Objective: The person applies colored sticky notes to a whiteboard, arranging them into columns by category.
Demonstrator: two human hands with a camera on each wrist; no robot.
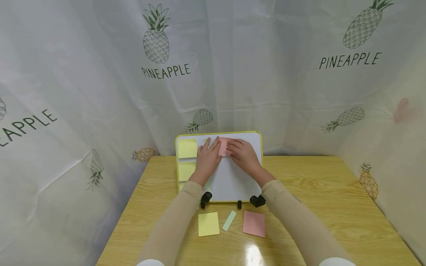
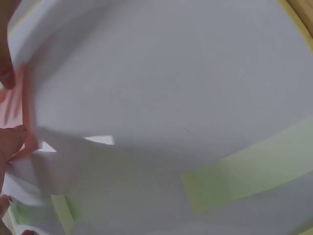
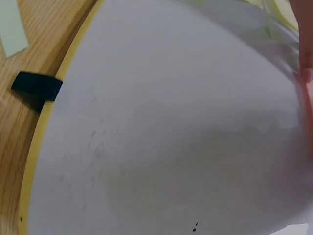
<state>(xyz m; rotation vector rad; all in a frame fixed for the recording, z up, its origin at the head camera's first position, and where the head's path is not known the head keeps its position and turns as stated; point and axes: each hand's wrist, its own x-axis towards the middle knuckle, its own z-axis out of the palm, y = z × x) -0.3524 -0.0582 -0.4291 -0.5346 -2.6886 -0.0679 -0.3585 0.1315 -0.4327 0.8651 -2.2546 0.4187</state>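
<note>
Both of my hands are working at the top of the board: my left hand (image 1: 207,160) is touching the left side of a pink note (image 1: 223,147) with its fingers spread, and my right hand (image 1: 245,155) is resting slightly bent fingers, held near each other, on the note's right side. Behind everything, a pineapple-printed curtain (image 1: 246,74) is hanging in folds. Before it, a wooden table (image 1: 319,192) is holding up the yellow-edged whiteboard (image 1: 229,181), where the pink note is lying near the upper edge, right of centre. Down the board's left side, 3 yellow notes (image 1: 188,149) are forming a column, the lowest partly hidden. On the table nearer me, a yellow square (image 1: 208,224) and a pink square (image 1: 254,224) are lying apart, with a pale green strip (image 1: 229,221) slanting between them. Along the board's lower edge, 2 black feet (image 1: 257,201) are flanking a smaller black clip (image 1: 239,204).
</note>
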